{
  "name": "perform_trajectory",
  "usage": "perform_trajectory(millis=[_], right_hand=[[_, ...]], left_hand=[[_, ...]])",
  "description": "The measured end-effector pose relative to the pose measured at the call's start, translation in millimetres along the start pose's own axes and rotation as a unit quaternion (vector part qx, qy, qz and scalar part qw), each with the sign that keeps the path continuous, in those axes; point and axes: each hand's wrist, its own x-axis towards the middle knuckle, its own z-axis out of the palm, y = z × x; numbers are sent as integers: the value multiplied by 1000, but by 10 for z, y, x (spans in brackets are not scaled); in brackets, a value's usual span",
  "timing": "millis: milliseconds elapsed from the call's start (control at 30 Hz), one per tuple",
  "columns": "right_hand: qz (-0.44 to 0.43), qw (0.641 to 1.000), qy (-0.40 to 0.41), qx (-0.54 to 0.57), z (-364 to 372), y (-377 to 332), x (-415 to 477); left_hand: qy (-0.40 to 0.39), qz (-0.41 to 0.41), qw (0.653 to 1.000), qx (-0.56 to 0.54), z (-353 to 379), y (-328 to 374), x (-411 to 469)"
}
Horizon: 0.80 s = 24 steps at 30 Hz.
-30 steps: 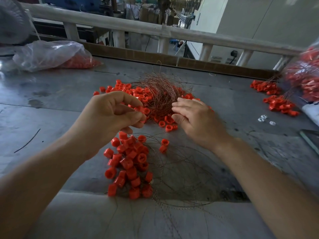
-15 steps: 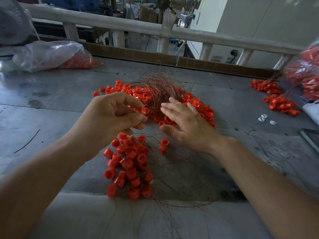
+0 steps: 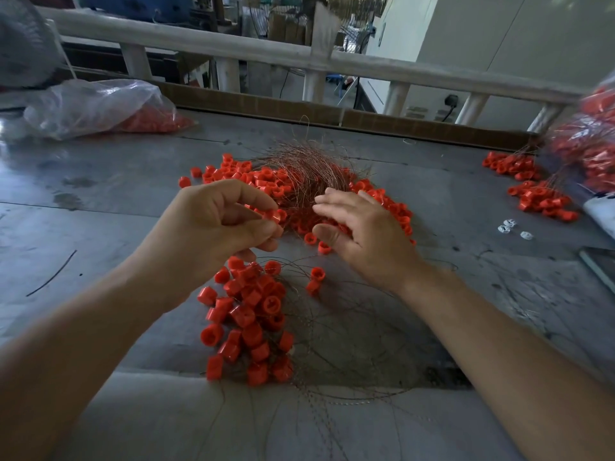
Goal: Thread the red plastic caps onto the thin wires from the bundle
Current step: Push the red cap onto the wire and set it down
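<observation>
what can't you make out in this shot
Head view only.
Whether the red plastic cap pinched by the left hand is already threaded: too fine to see.
What lies under the right hand: hidden by its palm.
Red mass at the right edge: blurred, cut off.
Small white pieces: too small.

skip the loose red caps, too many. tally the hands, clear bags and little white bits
hands: 2, left hand pinching a red cap, right hand
clear bags: 2
white bits: 3
total: 7
</observation>
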Motion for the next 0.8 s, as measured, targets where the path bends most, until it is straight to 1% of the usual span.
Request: perform_trajectory(millis=[67, 133, 367, 600, 733, 800], right_hand=[[-11, 996, 84, 18, -19, 7, 10], [3, 992, 123, 40, -45, 1, 6], [86, 976, 183, 82, -81, 14, 18], [83, 969, 219, 76, -101, 27, 5], [112, 959, 237, 109, -166, 31, 4], [120, 950, 246, 151, -200, 27, -2]], left_hand=[[-1, 0, 1000, 0, -3, 3, -2], [-3, 2, 1000, -1, 7, 6, -5], [-5, 7, 1000, -1, -1, 0, -2], [-7, 10, 1000, -3, 4, -19, -2], [-3, 14, 1000, 19, 7, -46, 16], [2, 33, 998, 47, 4, -38, 6]])
